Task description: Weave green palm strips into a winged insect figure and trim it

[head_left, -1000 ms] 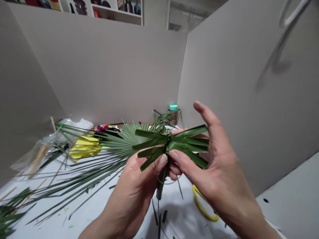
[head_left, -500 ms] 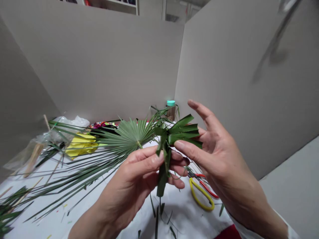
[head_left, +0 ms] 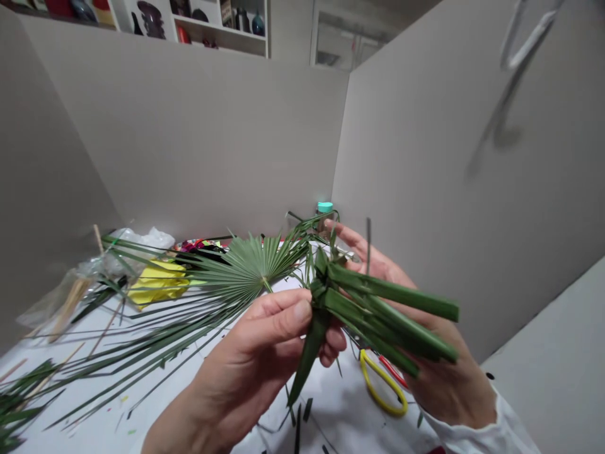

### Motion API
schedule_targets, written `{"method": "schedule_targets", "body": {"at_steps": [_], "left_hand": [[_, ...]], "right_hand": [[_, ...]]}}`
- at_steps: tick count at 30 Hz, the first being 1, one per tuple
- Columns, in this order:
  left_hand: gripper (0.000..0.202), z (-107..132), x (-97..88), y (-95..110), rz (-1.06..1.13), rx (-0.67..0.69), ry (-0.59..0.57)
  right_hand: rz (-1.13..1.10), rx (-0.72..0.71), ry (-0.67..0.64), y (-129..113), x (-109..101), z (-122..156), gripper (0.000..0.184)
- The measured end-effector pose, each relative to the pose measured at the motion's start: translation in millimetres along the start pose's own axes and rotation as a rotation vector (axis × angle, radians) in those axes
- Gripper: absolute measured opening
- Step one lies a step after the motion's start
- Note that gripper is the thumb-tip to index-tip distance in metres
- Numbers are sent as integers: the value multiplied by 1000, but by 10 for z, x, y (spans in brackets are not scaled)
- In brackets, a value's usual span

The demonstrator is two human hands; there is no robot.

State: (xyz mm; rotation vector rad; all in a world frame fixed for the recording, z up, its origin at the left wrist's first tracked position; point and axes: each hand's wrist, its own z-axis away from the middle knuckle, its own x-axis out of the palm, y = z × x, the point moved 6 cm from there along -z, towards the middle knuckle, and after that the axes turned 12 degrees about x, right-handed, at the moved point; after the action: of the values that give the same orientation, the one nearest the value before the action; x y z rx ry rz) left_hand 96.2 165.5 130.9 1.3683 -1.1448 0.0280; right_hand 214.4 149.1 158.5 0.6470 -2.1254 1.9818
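Observation:
My left hand (head_left: pixel 265 353) pinches the stem of a folded green palm-leaf piece (head_left: pixel 373 306) at its knot, thumb on top. The cut strips of that piece fan out toward the right and lie over my right hand (head_left: pixel 425 366), which is under and behind them with its fingers stretched out toward the far wall. The stem's pointed end hangs down below my left fingers. Behind the hands a fan-shaped palm leaf (head_left: pixel 246 268) lies on the white table (head_left: pixel 155 397).
Yellow-and-red handled scissors (head_left: pixel 380 381) lie on the table under my right hand. Long leaf strips (head_left: pixel 132 347), a yellow cloth (head_left: pixel 158 280), a plastic bag (head_left: pixel 137 243) and wooden sticks (head_left: pixel 70 302) sit at the left. A teal-capped bottle (head_left: pixel 325 211) stands in the corner of grey partition walls.
The leaf piece has been turned so its strips now point right and toward me over my right hand. My right fingers have moved from pinching the knot to lying beneath the strips.

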Motion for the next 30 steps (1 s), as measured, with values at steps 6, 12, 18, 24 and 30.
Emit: {"method": "schedule_targets", "body": {"at_steps": [6, 12, 18, 24, 30], "left_hand": [[23, 25, 9, 24, -21, 49, 47], [16, 24, -28, 42, -38, 94, 163], [12, 17, -25, 47, -51, 114, 175], [11, 11, -15, -4, -125, 146, 177], [23, -30, -46, -4, -204, 206, 189]], "right_hand": [[37, -11, 6, 69, -85, -20, 76], [128, -125, 142, 83, -227, 71, 51], [227, -192, 195, 280, -315, 236, 31], [626, -368, 292, 137, -185, 401, 33], [1056, -576, 435, -24, 83, 518, 32]]}}
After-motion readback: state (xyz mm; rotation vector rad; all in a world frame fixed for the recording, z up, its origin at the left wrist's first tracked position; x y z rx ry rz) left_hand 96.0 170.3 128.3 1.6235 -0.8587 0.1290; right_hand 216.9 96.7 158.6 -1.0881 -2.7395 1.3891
